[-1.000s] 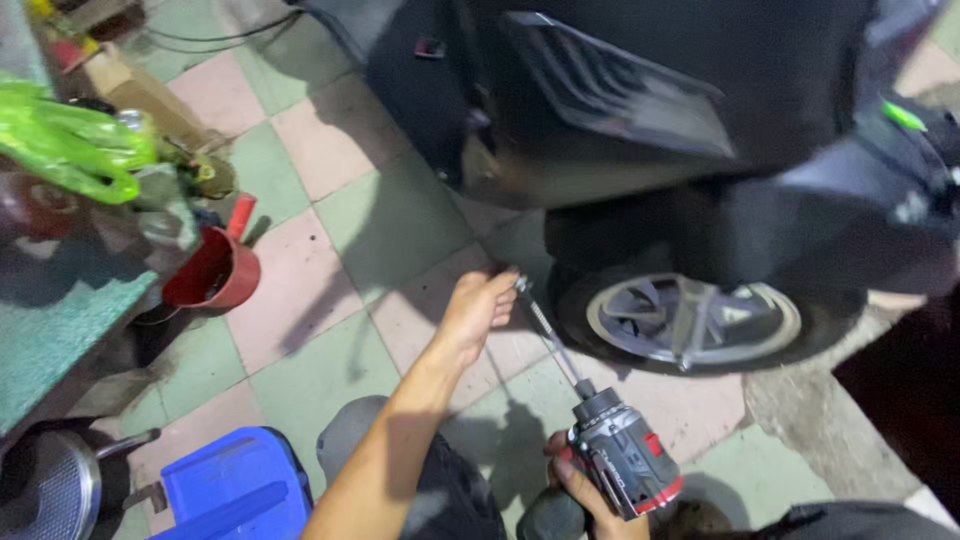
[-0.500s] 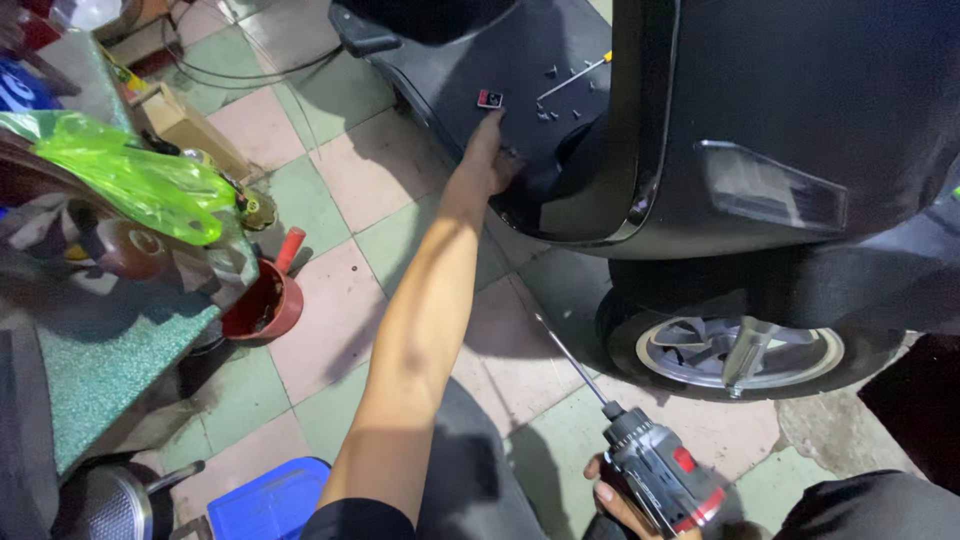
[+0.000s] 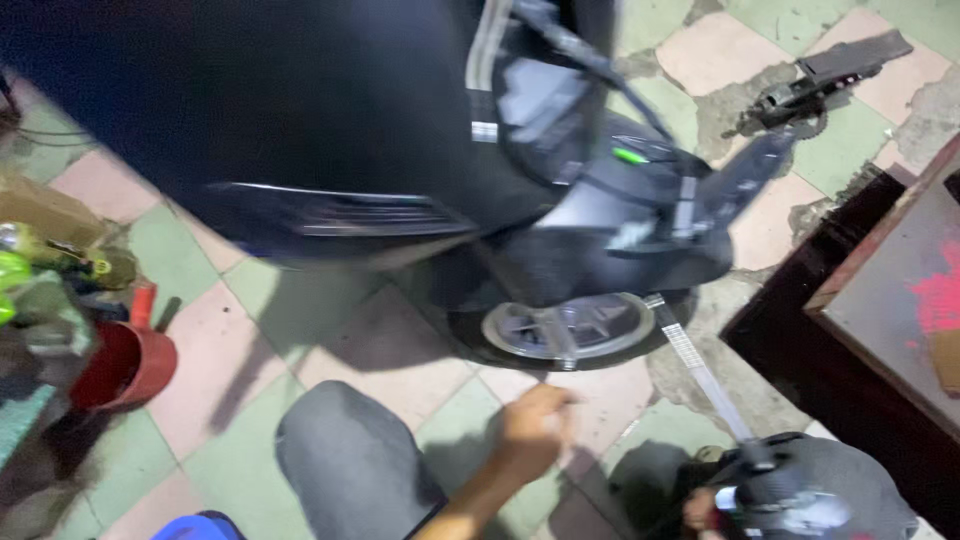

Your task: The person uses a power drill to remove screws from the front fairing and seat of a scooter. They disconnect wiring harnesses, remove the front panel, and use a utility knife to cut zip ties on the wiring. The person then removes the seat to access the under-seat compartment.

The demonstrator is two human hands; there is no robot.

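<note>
A black scooter fills the upper part of the head view, with its small wheel on the tiled floor. My left hand hovers low in front of that wheel with its fingers curled; motion blur hides whether anything is in it. At the bottom right, my right hand grips a power drill. The drill's long bit slants up towards the right side of the wheel. My grey-trousered knee is just left of my left forearm.
A red scoop-like pot stands at the left beside green and brown clutter. A blue stool edge shows at the bottom. A dark wooden table blocks the right side. A loose black metal part lies on the floor at the top right.
My left hand has come down from the scooter's panel to near the wheel. The view has swung right, and the drill now points up beside the wheel.
</note>
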